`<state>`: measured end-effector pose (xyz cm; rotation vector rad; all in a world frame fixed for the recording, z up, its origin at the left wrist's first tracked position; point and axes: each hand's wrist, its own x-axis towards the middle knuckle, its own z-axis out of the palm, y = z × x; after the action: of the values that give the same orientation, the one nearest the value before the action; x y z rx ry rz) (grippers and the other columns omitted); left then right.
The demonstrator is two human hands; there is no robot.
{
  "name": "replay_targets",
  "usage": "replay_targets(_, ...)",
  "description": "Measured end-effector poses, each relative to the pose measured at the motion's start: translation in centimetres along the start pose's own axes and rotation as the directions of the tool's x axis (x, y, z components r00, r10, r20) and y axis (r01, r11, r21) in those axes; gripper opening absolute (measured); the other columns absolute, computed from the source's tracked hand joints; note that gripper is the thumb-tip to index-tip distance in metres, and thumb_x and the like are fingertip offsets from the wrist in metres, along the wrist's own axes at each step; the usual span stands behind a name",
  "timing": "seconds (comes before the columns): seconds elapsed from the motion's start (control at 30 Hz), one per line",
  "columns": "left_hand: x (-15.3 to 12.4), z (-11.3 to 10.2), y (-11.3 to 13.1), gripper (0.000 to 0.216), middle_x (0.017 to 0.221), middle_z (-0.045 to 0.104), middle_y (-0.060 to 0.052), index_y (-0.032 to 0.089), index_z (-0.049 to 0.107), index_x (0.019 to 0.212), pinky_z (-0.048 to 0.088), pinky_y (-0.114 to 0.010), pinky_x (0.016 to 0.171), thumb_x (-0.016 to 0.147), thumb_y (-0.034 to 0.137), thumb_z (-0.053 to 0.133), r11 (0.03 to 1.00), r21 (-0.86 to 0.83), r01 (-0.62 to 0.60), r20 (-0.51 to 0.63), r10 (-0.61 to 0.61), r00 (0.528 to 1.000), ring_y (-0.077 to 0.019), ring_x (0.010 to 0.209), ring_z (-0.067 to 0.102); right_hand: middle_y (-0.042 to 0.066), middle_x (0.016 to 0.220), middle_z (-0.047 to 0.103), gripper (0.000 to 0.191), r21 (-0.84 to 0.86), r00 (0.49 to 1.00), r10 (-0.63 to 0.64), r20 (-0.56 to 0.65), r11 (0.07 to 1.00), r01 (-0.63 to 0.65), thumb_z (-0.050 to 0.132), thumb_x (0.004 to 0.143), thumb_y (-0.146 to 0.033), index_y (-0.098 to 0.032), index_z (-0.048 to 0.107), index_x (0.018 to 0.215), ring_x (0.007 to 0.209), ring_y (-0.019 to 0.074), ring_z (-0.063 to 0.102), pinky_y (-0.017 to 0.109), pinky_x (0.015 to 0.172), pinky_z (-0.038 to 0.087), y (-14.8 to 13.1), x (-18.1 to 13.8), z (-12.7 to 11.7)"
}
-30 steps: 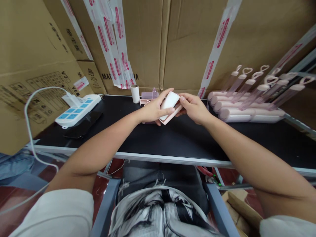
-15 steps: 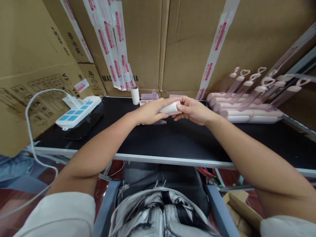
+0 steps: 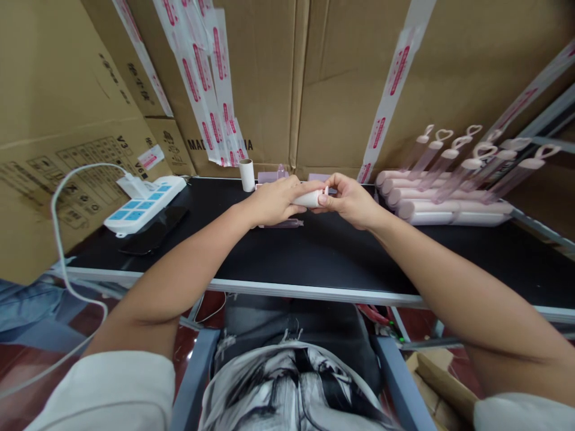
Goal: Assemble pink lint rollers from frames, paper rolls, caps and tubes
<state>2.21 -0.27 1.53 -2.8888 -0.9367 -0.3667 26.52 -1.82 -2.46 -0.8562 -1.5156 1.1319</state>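
A white roll [image 3: 307, 199], like a lint roller's paper roll, is held crosswise above the far middle of the black table [image 3: 287, 257]. My left hand [image 3: 275, 201] is closed around its left part, palm down. At its right end, the thumb and fingers of my right hand [image 3: 353, 200] pinch the edge, where a small pale pink piece shows. Behind and below my left hand lie translucent pink plastic parts [image 3: 290, 223], partly hidden. A bare white cardboard core [image 3: 247, 175] stands upright just beyond my left hand.
Several pale pink cylinders [image 3: 453, 209] lie stacked at the right, with several clear pink heart-topped handles [image 3: 467, 170] leaning on them. At the left are a white power strip [image 3: 146, 206], its cable [image 3: 56, 221] and a dark phone [image 3: 155, 230]. Cardboard [image 3: 341, 90] walls the back.
My right fingers have shifted on the roll's right end, now pinching it, and a small pink piece shows there. My left hand keeps its hold.
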Motion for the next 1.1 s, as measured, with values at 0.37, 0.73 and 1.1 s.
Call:
replay_targets(0.37,0.2,0.1,-0.1,0.071,0.127,0.069,-0.011,0.038,0.035,0.174,0.051,-0.037,0.09,0.107,0.041,0.059,0.993,0.06,0.097,-0.031,-0.096,0.995,-0.03,0.111,0.069,0.004,0.116,0.071,0.065,-0.049,0.987,-0.156,0.029,0.986,0.158,0.102,0.068,-0.061,-0.026,0.067,0.11,0.099,0.0223,0.073,0.043,0.093,0.069,0.8,0.0,0.3)
replay_targets(0.73,0.2,0.5,0.1,0.074,0.128,0.071,-0.012,0.036,0.035,0.175,0.053,-0.037,0.093,0.106,0.041,0.062,0.991,0.044,0.129,-0.039,-0.127,0.991,-0.0304,0.113,0.071,0.006,0.121,0.074,0.056,-0.133,0.974,-0.225,-0.005,0.966,0.222,0.1,0.071,-0.049,-0.026,0.065,0.107,0.104,0.0268,0.074,0.051,0.098,0.066,1.6,0.2,0.5)
replay_targets(1.1,0.8,2.4,-2.7,0.085,0.173,0.047,-0.02,0.022,0.03,0.174,0.043,-0.06,0.128,0.1,0.044,0.064,0.902,-0.42,0.098,-0.248,-0.218,0.944,-0.0404,0.153,0.054,0.013,0.131,0.078,0.044,-0.513,0.933,-0.342,-0.11,0.824,0.241,0.075,0.091,-0.052,-0.024,0.069,0.125,0.121,0.0338,0.076,0.056,0.109,0.061,3.4,2.8,-5.4)
